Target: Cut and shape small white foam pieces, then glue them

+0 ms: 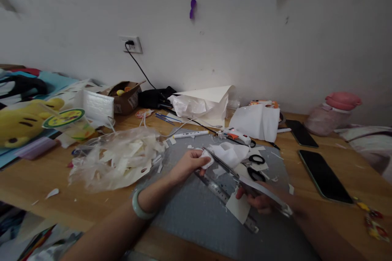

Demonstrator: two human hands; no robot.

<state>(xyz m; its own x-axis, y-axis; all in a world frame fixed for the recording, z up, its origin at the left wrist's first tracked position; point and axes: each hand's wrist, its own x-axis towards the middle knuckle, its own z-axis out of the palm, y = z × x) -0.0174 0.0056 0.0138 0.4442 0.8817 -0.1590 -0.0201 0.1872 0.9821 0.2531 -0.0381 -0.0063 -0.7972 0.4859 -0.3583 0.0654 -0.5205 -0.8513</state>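
My left hand [193, 160] pinches a small folded white piece of paper [208, 160] between thumb and fingers. My right hand [259, 201] is closed round a pair of scissors [225, 164], whose blades point up and left, their tips beside the white piece. Whether the blades touch it I cannot tell. Under the hands lie a metal ruler [216, 187] and a cream paper scrap [238, 209] on a grey mat [190, 208]. A second pair of scissors with black handles [256, 160] rests just beyond my right hand, near crumpled white paper [229, 151].
Left of the mat sits a plastic bag of paper scraps [113, 163]. A white marker [191, 134] and a glue gun [237, 135] lie behind. Two phones [324, 175] and a pink-lidded jar [333, 114] occupy the right; a lidded cup [69, 124] stands left.
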